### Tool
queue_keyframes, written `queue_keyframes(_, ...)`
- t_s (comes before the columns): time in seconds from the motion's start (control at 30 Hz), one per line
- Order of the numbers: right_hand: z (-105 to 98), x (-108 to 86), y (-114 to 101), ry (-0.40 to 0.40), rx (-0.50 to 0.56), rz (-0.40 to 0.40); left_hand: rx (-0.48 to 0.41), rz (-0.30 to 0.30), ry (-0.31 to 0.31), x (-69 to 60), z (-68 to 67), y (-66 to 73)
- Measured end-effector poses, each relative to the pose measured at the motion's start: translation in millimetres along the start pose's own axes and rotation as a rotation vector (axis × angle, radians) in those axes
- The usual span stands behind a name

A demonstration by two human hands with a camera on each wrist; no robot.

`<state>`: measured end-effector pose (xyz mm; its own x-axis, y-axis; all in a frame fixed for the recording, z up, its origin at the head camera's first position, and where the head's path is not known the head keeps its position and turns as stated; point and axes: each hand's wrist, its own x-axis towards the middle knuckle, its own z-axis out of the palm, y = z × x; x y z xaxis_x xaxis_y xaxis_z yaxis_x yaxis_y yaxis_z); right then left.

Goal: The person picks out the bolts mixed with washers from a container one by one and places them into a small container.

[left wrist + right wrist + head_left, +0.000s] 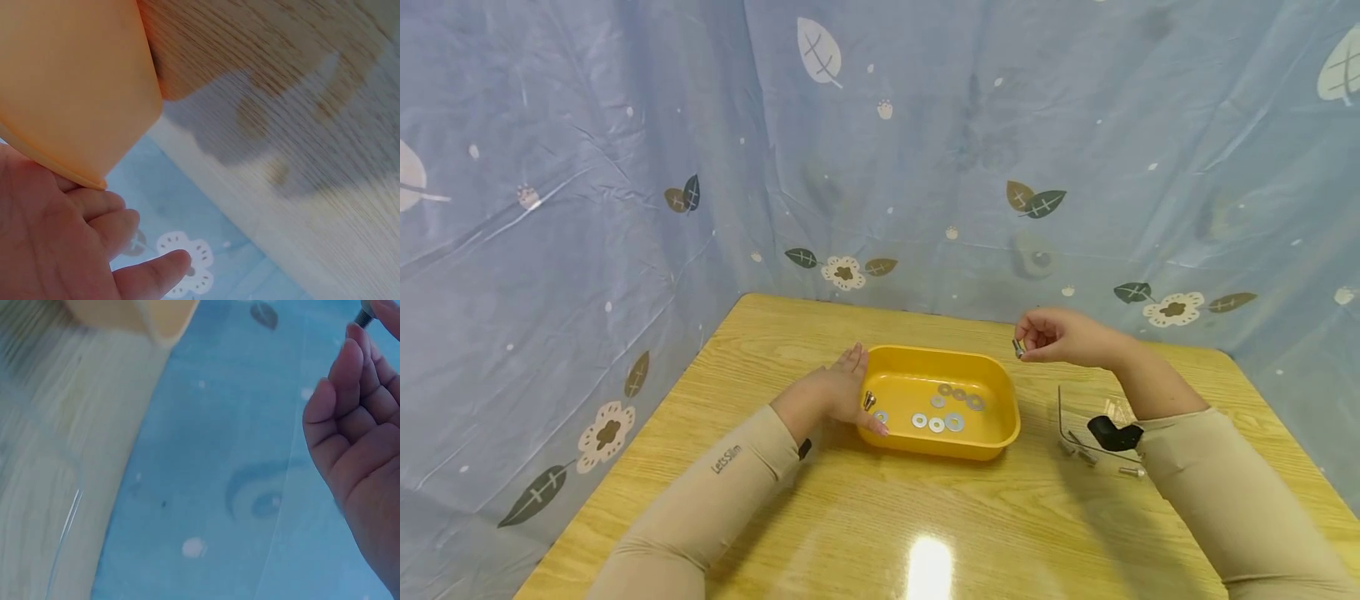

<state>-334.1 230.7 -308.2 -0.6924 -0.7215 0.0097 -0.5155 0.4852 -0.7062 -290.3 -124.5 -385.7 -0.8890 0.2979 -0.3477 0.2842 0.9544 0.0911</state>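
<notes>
At the left end of a yellow tray [940, 452], my left hand [844, 387] holds the rim, its thumb lying over the edge. The left wrist view shows the outer wall of the tray [75, 75] beside the fingers [112, 231]. Inside are several flat metal washers [954, 422], with a pair of small bolts [869, 400] near my thumb. My right hand [1067, 337] is raised beyond the tray's far right corner. It pinches a short metal bolt [1018, 349] between thumb and fingertips; only part of this bolt [364, 317] shows in the right wrist view.
Right of the tray lie an L-shaped hex key [1061, 412], several bolts [1086, 456] and a clear plastic piece [1118, 408], partly hidden by my right arm. A black band [1112, 435] is on that wrist. A blue patterned curtain [917, 167] hangs behind the wooden table [820, 525].
</notes>
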Motion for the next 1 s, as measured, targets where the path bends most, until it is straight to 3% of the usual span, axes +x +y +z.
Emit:
queue_keyframes(0.53, -19.6, -59.8, 35.8, 0.044, 0.025, 0.139, -0.033, -0.013, -0.005, -3.8, -0.6, 0.2)
queue_keyframes(0.8, -18.3, -75.2, 60.5, -0.012, 0.076, 0.273, -0.038, -0.006, -0.008, -5.3, -2.7, 1.3)
queue_keyframes(1.0, -9.9, -76.9, 76.2, -0.016, 0.099, 0.257, -0.033, -0.001, 0.001, -4.8, -1.9, 0.9)
